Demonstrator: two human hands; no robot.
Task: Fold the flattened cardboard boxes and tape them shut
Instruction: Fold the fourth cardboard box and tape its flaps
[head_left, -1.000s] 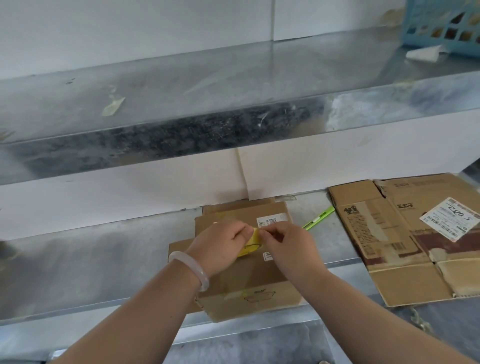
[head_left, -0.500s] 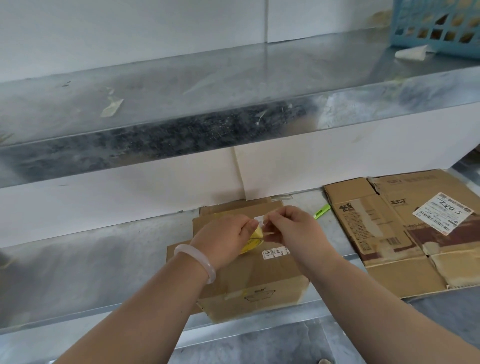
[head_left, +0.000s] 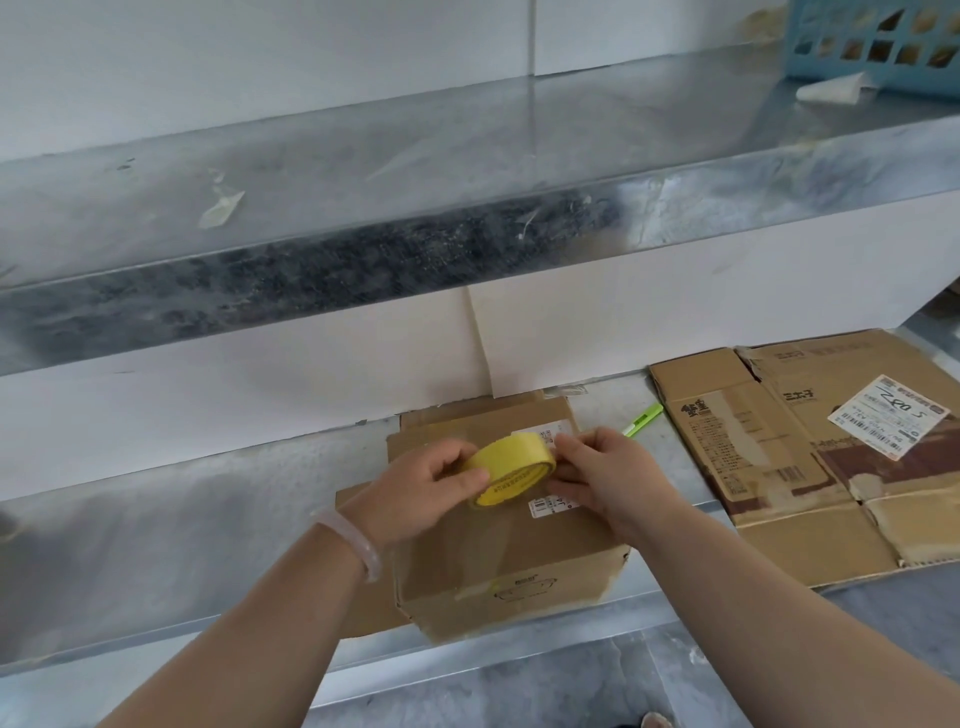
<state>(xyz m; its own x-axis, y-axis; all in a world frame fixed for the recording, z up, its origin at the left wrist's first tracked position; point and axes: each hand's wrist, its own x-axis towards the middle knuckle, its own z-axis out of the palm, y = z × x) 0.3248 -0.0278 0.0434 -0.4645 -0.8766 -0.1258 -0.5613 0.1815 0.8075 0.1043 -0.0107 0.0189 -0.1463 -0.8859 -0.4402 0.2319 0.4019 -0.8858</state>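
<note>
A folded brown cardboard box (head_left: 498, 566) stands on the lower metal shelf (head_left: 156, 545), its front overhanging the shelf edge. Above its top I hold a yellow tape roll (head_left: 511, 470), tilted. My left hand (head_left: 421, 491) grips the roll from the left, a pale bangle on that wrist. My right hand (head_left: 608, 478) pinches at the roll's right side, where the tape end is; the end itself is too small to make out. A flattened cardboard box (head_left: 810, 467) with a white shipping label lies to the right on the same shelf.
A green pen-like cutter (head_left: 644, 419) lies between the two boxes near the back wall. An upper metal shelf (head_left: 467, 171) juts out above, carrying a blue plastic basket (head_left: 878, 41) at the far right. More flat cardboard sits under the folded box.
The tape roll has turned and risen out from between my hands, so its yellow ring now shows. My right hand has shifted slightly right along the roll.
</note>
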